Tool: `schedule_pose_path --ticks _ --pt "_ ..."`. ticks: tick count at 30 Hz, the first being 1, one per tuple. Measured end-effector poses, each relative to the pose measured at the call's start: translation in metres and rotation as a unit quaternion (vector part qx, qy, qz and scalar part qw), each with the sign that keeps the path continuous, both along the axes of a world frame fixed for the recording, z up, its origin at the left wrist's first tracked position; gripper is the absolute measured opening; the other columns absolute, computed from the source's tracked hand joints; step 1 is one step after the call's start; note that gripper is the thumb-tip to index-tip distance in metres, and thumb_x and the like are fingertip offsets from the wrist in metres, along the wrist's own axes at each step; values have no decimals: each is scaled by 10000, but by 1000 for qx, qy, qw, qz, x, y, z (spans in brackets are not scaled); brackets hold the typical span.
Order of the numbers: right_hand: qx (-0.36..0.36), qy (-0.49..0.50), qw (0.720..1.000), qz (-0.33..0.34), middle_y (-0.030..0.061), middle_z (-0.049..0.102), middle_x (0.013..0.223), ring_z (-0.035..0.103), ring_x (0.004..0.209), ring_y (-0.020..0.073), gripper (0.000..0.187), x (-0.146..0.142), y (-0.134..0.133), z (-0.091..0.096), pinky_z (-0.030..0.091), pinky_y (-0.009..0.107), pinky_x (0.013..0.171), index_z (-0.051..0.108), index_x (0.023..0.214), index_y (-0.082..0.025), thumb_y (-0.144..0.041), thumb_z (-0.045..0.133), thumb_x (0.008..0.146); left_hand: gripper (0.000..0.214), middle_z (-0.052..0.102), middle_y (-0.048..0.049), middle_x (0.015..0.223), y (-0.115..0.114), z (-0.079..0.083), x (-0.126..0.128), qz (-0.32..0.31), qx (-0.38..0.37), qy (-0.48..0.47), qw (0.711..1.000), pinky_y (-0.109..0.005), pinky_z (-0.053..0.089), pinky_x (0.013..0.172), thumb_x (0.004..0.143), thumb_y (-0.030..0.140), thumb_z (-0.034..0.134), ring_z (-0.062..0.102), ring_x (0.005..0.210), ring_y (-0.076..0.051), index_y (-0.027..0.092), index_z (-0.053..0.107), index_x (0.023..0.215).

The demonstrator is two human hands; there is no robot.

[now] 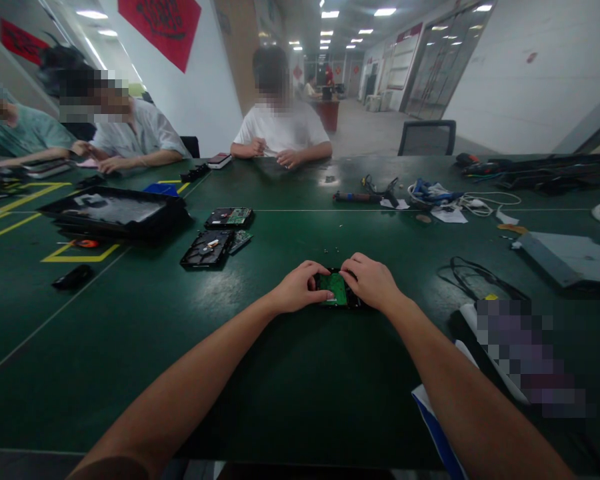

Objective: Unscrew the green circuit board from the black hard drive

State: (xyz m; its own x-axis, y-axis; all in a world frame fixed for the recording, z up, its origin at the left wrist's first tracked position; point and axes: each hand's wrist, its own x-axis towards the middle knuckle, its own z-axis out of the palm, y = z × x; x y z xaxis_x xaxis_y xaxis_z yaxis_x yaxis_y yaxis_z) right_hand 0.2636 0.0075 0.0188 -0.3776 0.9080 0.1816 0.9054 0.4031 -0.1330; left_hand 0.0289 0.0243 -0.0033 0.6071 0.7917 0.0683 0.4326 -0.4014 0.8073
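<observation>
A black hard drive (337, 289) with a green circuit board on top lies flat on the dark green table (260, 373) in front of me. My left hand (300, 287) curls over its left side, fingers bent onto the board. My right hand (371, 280) curls over its right side in the same way. Both hands grip the drive between them, and most of its body is hidden under my fingers. A few tiny screws (336, 249) lie just beyond the drive.
Two opened drives (207, 249) (229, 217) and a black tray (115, 212) lie to the left. Tools and cables (430, 195) sit at the far right, a grey box (570, 257) and a black cable (473, 273) nearer. Three people sit across the table.
</observation>
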Motion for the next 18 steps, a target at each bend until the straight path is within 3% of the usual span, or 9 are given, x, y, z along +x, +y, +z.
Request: schedule_pose_path --ticks 8,18 --pt "2 -45 999 8 76 656 1076 622 820 186 302 -3 -3 5 399 301 638 721 1056 -237 -331 434 1045 611 549 -112 1285 4 -6 0 1 11 2 1000 -332 550 701 796 510 788 610 785 -138 204 612 1295" --pt "-2 -9 1000 13 71 682 1072 643 867 196 245 -1 -5 2 442 310 700 707 1047 -223 -306 478 1014 610 546 -114 1298 3 -3 -2 -3 13 6 1000 -342 545 719 804 519 781 608 803 -148 209 611 1300"
